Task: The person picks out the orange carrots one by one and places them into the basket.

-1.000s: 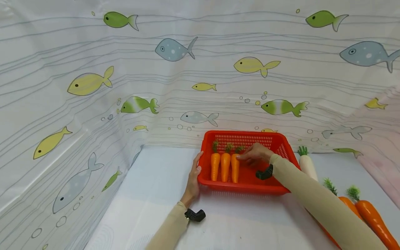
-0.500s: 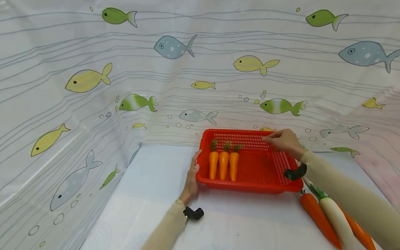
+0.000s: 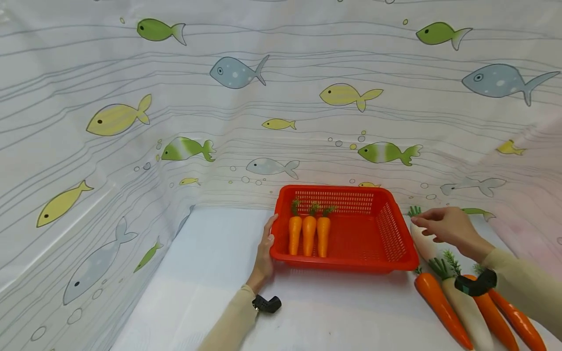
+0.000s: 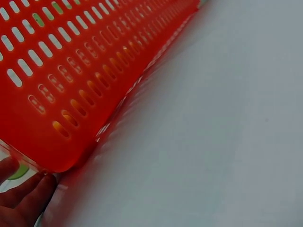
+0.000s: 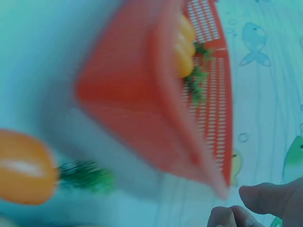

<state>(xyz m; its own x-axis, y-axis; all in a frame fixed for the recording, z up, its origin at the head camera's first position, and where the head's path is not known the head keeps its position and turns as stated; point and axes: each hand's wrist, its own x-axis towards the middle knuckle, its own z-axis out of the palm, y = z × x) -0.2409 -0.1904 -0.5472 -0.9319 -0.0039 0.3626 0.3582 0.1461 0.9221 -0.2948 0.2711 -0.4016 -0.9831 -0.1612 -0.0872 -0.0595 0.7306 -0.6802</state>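
Against the left end of a red perforated basket [image 3: 347,265] rests my left hand [image 3: 263,256]; in the left wrist view its fingers [image 4: 31,198] touch the basket's corner. Three small carrots [image 3: 309,236] with green tops lie side by side in the basket's left part. My right hand [image 3: 454,231] is out to the right of the basket, above a white radish [image 3: 422,241] that it partly covers. Its thumb and fingers are loosely bent, and nothing shows between them. In the right wrist view, the thumb [image 5: 265,196] shows near the basket's corner.
Right of the basket lie a large carrot [image 3: 443,309], a second white radish [image 3: 467,312] and more large carrots [image 3: 493,317], close together. A fish-patterned sheet [image 3: 307,146] rises behind the white tabletop [image 3: 210,253].
My right hand has left the carrots in the basket and moved right, past the basket's right rim, to above the white radish. My left hand has stayed at the basket's left end.
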